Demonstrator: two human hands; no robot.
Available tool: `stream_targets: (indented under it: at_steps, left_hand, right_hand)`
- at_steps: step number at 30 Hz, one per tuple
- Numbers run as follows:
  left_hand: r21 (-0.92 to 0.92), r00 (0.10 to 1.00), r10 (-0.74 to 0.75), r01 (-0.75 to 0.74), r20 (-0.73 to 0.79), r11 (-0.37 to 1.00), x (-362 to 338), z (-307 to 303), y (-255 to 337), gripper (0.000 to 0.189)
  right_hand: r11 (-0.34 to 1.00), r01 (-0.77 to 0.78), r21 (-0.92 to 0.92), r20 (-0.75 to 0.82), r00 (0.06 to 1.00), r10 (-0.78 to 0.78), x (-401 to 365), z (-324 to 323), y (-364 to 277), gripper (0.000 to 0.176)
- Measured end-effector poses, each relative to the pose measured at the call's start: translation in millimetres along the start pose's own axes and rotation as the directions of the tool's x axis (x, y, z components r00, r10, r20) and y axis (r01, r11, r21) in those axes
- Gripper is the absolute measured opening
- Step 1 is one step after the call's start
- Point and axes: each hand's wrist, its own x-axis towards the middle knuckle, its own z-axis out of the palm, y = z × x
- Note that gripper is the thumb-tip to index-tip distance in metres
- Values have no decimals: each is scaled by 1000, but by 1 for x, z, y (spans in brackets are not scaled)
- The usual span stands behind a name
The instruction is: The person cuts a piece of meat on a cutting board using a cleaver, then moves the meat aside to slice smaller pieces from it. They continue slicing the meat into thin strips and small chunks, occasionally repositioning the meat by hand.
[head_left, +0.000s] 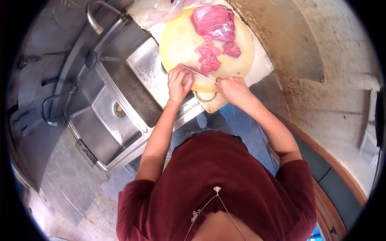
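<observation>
A round yellowish cutting board (173,44) carries a large piece of raw meat (214,23), a smaller chunk (231,50) and a heap of thin slices (209,57). My right hand (234,90) is closed round the handle end of a knife (200,74), whose blade points left across the board's near edge. At the knife's tip, my left hand (179,82) has its fingers curled on the board. Whatever lies under those fingers is hidden.
A double steel sink (116,76) lies left of the board, with a large faucet (93,20) and a smaller one (49,110). Plastic bags (155,13) lie beyond the board. A metal ring (205,97) hangs at its near edge.
</observation>
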Motion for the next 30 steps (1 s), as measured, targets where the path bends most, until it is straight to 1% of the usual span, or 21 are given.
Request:
stream_targets:
  at_steps: [3, 6, 9, 12, 15, 17, 19, 22, 23, 24, 25, 27, 30]
  left_hand:
    - [6, 1000, -3, 3, -15, 1000, -1, 3, -3, 17]
    - [0, 1000, 6, -6, -27, 1000, -2, 6, -9, 18]
    - [10, 1000, -8, 9, -20, 1000, -5, 6, -7, 18]
    - [-8, 1000, -16, 16, -23, 1000, -2, 7, -6, 17]
    - [-21, 999, -36, 35, -24, 999, -4, 6, -5, 16]
    - [-20, 999, -12, 11, -40, 1000, -2, 7, -9, 16]
    - [-41, 1000, 10, -11, -27, 999, 2, 7, -7, 15]
    - [-38, 999, 9, -10, -32, 999, 1, 6, -3, 15]
    - [-46, 999, 31, -33, -41, 998, 2, 6, -2, 15]
    - [-54, 997, 50, -53, -51, 997, 4, 5, -1, 15]
    - [-62, 996, 66, -69, -55, 996, 2, 4, 0, 16]
    - [-45, 999, 21, -22, -32, 999, -2, 4, -4, 16]
    - [-24, 999, 4, -5, -34, 1000, -4, 6, -5, 17]
  right_hand:
    - [994, 108, -29, -200, 973, -112, 34, 40, 0, 21]
    - [987, 156, 42, -177, 973, -147, 68, 27, -26, 18]
    - [987, 103, 126, -177, 981, -79, 53, 29, -24, 17]
    - [1000, -29, -5, -86, 996, 29, 10, 30, -6, 18]
    - [997, -14, 77, -88, 996, 21, 17, 35, -7, 17]
    - [996, 42, 84, -104, 994, -33, 54, 32, -20, 17]
    - [992, 63, 113, -141, 989, -47, 79, 30, -17, 18]
    - [981, 46, 188, -168, 986, -14, 70, 31, -5, 22]
    - [977, 38, 211, -175, 984, 0, 65, 29, 1, 23]
    - [991, 0, 131, -194, 981, 25, 50, 17, -4, 23]
    - [995, 0, 96, -186, 982, 18, 39, 14, -6, 23]
    - [1000, -3, 30, -164, 986, 8, 21, 14, -7, 22]
    - [999, -28, 17, -66, 997, 29, 1, 20, -4, 21]
